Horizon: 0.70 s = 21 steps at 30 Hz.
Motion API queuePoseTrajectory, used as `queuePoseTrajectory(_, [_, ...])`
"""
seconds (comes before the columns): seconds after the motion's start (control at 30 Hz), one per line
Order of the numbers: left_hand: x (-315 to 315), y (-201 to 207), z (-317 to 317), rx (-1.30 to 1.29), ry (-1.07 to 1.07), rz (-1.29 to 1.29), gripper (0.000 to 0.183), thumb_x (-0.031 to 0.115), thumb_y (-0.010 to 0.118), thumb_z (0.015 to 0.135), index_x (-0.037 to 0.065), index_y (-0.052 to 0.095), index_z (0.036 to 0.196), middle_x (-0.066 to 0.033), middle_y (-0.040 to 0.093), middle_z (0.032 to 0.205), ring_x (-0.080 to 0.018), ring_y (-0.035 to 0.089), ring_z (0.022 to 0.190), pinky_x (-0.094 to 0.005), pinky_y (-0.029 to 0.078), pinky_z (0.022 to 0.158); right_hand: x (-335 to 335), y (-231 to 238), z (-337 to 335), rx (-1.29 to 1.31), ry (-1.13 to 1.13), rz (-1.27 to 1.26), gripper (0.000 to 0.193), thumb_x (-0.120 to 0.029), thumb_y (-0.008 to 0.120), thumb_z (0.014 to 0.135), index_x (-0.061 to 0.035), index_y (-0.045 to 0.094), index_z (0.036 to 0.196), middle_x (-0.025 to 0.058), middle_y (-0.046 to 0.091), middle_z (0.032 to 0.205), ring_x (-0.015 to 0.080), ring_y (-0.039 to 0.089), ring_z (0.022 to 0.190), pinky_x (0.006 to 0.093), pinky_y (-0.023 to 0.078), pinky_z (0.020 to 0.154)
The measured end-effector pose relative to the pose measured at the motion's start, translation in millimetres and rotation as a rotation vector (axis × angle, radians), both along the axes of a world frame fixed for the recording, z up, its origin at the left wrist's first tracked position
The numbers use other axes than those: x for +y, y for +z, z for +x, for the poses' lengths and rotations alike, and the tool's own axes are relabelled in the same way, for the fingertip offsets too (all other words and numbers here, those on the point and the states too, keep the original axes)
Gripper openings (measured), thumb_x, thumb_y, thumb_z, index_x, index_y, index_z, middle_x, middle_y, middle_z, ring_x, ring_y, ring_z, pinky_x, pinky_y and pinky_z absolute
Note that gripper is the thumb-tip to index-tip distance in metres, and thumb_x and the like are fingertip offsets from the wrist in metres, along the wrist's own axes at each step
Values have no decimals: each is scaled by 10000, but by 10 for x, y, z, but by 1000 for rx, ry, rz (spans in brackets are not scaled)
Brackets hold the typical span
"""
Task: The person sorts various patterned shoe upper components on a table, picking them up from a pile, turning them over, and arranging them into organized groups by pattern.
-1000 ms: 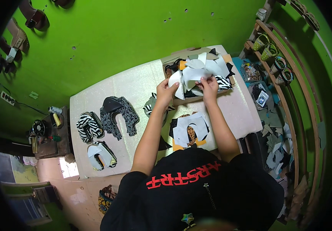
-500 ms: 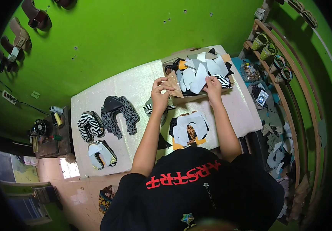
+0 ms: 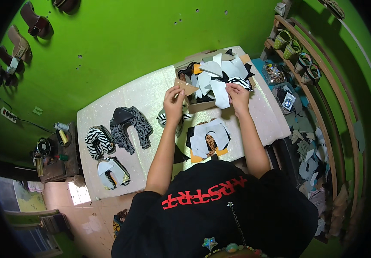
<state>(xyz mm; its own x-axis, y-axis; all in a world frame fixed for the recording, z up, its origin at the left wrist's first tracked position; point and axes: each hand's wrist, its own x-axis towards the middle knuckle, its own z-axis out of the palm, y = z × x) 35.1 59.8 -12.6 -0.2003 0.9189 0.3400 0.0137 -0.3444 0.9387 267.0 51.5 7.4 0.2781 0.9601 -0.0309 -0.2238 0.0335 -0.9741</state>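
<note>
My right hand [image 3: 238, 98] pinches a white cut piece [image 3: 220, 93] of sheet material, which hangs over the near side of an open cardboard box [image 3: 201, 106]. My left hand [image 3: 173, 101] is closed on a brown cardboard piece [image 3: 187, 86] at the box's left corner; whether it is a flap of the box I cannot tell. The box is heaped with white, black, orange and zebra-print cut pieces [image 3: 232, 69]. Nearer to me lies a stack of U-shaped white and leopard-print pieces [image 3: 199, 139]. Beside my left forearm is a zebra-print bundle [image 3: 164, 118], partly hidden.
The pale table [image 3: 151, 81] also carries a zebra-print stack [image 3: 99, 142], a dark patterned stack [image 3: 130, 127] and a white-topped stack [image 3: 113, 174]. A wooden rack [image 3: 308, 71] with shoes runs along the right, above scraps [image 3: 308, 161]. A sewing machine [image 3: 45, 147] stands at left.
My right hand has drawn the white piece toward me, over the box's near edge. My left hand and the cardboard have shifted slightly left. The whole view has shifted a little.
</note>
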Motion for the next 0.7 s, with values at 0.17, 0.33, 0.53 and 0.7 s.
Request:
queuePoseTrajectory(0.17, [-149,-521,-535,-23,173,-188,190,-29,579,811,-20,606,998,-95,599,1051,-150,579,952,-255,477,789,-90,-17,-14,-20,90,36,165,-68,619,845,9,632,990,34,630,738,60,554,549,176,438,476])
queuePoseTrajectory(0.33, [-408,-800,-718,403,193,-299,258,64,631,779,-4,602,1025,-124,609,1062,-217,585,960,-315,454,828,-220,-7,-119,-12,152,-23,172,-48,606,842,19,625,999,47,625,734,82,590,570,192,472,501])
queuePoseTrajectory(0.53, [-495,-376,-326,445,-26,-204,348,272,612,832,11,605,1061,-130,592,1088,-229,516,1059,-332,387,904,-387,101,-228,-79,331,23,194,-22,646,796,24,631,985,43,624,726,70,575,559,189,461,496])
queuePoseTrajectory(0.7, [-687,98,68,14,-583,-300,565,273,652,829,-13,437,1266,-137,526,1193,-218,499,1111,-331,372,978,-509,190,-439,-170,460,6,191,-2,640,781,21,638,970,26,635,777,44,568,617,182,463,553])
